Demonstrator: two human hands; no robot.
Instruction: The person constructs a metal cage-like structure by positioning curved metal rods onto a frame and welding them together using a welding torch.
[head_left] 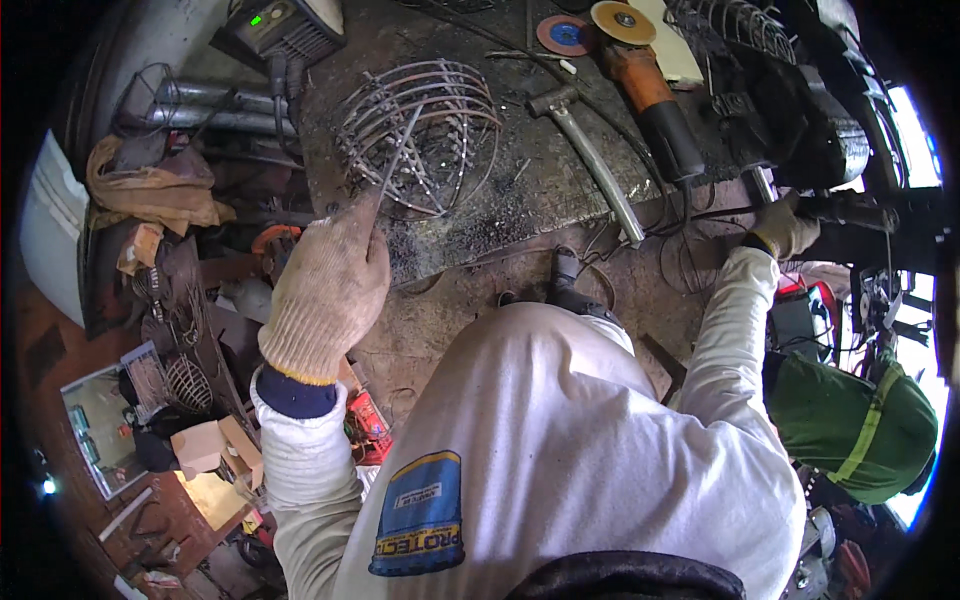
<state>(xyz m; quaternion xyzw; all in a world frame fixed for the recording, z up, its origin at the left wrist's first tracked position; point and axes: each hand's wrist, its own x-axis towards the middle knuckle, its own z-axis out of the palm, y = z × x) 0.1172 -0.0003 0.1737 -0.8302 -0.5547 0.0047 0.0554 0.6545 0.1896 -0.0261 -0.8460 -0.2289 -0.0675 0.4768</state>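
Note:
A domed cage of bent metal rods [425, 125] rests on the dark, grimy workbench [520, 210]. My left hand [330, 285], in a beige knit glove, is closed at the bench's near edge. From its fingertips a thin metal rod [402, 148] slants up across the cage; whether it touches the bars I cannot tell. Far to the right, my right hand [785, 228], gloved too, is closed beside a dark metal bar [850, 212]. What its fingers grip is hidden.
A hammer [590, 160] and an orange-black angle grinder [650, 100] lie right of the cage, near a loose disc [563, 35]. A welding machine [280, 35] stands at the back left. Cables cross the bench. Another person in green [850, 425] is at the right.

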